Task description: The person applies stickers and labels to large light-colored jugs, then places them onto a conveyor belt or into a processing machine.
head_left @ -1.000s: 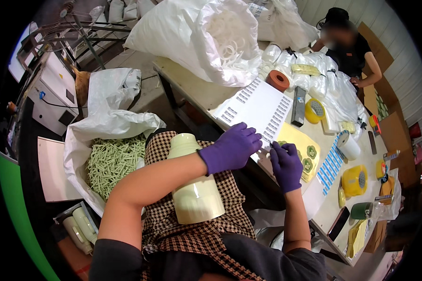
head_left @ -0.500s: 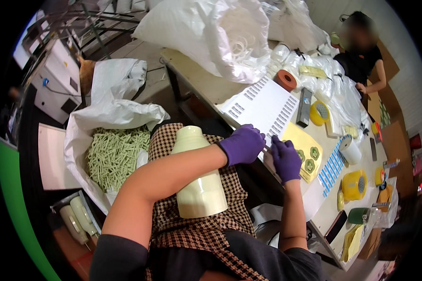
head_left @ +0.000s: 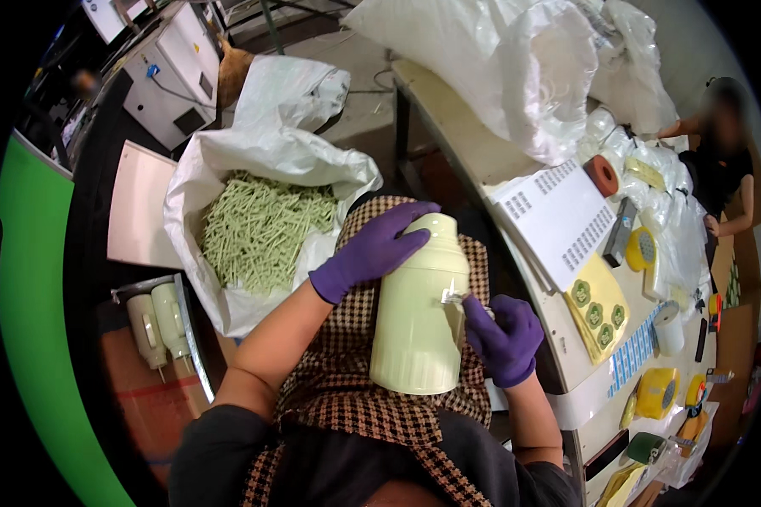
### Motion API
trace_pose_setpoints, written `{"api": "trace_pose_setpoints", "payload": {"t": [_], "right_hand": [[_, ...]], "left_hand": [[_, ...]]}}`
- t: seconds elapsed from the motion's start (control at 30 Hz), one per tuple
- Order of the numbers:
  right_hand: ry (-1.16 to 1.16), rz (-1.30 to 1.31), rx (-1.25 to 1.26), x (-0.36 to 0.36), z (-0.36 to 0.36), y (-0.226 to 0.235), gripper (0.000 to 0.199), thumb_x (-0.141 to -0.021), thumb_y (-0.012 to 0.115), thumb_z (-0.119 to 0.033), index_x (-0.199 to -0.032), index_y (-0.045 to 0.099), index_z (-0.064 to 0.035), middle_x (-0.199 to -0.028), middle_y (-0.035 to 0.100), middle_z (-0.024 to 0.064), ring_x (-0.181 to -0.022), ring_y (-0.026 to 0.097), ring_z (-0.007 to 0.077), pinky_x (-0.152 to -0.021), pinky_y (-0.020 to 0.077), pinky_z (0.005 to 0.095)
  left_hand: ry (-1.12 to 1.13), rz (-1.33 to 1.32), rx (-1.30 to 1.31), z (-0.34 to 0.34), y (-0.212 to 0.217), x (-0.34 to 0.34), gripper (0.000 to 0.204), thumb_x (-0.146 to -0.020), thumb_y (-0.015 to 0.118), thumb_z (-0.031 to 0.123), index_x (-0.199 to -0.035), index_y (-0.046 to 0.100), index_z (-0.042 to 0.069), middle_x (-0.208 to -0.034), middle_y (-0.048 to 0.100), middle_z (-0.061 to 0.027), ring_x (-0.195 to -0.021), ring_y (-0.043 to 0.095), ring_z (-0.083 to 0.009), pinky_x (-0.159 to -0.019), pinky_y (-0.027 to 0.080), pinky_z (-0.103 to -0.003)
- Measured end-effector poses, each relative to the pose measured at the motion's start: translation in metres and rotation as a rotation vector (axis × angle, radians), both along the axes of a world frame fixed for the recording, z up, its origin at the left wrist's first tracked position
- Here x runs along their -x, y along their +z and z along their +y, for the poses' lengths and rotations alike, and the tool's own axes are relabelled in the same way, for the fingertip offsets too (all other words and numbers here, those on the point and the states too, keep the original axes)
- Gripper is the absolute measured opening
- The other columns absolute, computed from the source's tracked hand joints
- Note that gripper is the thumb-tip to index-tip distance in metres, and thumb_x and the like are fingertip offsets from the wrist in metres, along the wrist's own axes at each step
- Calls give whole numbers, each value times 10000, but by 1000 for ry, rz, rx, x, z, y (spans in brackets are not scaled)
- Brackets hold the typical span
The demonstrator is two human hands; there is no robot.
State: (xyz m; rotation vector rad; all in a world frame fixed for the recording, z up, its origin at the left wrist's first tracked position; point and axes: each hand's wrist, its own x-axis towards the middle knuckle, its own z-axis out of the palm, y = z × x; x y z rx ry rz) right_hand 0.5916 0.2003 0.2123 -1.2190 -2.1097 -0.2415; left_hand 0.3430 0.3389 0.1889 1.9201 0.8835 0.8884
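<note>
both hands come away from the white sheet on the table and now sit at the flask. in the head view, the left hand no longer reaches across the flask; it cups the neck from the left, fingers behind and thumb in front, so its grip is closed around the flask. the right hand leaves the sheet's near corner for the flask's right side. its fingers curl in next to a small shiny patch on the wall, perhaps a bit of clear label; whether they pinch it can't be made out.

the flask lies on the apron over the lap, neck pointing away from the person, its upper side now free of the forearm. table and sack both sit further right in view, which looks like the head turning, not things being moved. the yellow sheet lies just beside the white one; the strips fill the sack, untouched.

the work seems to pass from the sheets to the flask: the left hand appears to steady it, leaving the right for finer handling.
</note>
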Motion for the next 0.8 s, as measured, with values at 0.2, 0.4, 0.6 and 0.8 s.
{"api": "trace_pose_setpoints", "payload": {"t": [0.2,0.4,0.6,0.8], "right_hand": [[54,-104,-48,20,-3,4,497,-739,832,-243,-1224,734,-295,-972,518,9,-713,547,158,-579,467,295],[37,-146,-53,22,-5,5,488,-771,814,-241,-1246,722,-301,-965,506,6,-717,539,152,-573,457,291],[52,-182,-31,21,-2,7,495,-789,797,-222,-1269,708,-306,-962,501,6,-705,530,144,-569,457,283],[45,-193,-20,24,1,7,532,-788,772,-214,-1304,687,-307,-926,500,3,-681,522,145,-550,451,289]], "left_hand": [[-140,-184,101,-23,19,6,492,-1017,561,144,-1477,445,12,-1423,515,-135,-1359,477,-248,-1154,365,-366],[-142,-89,-53,-21,18,0,504,-1031,554,190,-1476,426,-7,-1456,466,-170,-1391,432,-273,-1182,323,-384],[-197,-56,31,-17,16,5,642,-1018,580,335,-1509,363,-17,-1485,420,-208,-1409,412,-323,-1194,303,-411],[-186,16,75,-13,14,3,680,-993,613,339,-1519,351,-4,-1497,409,-211,-1419,402,-329,-1198,297,-415]]}}
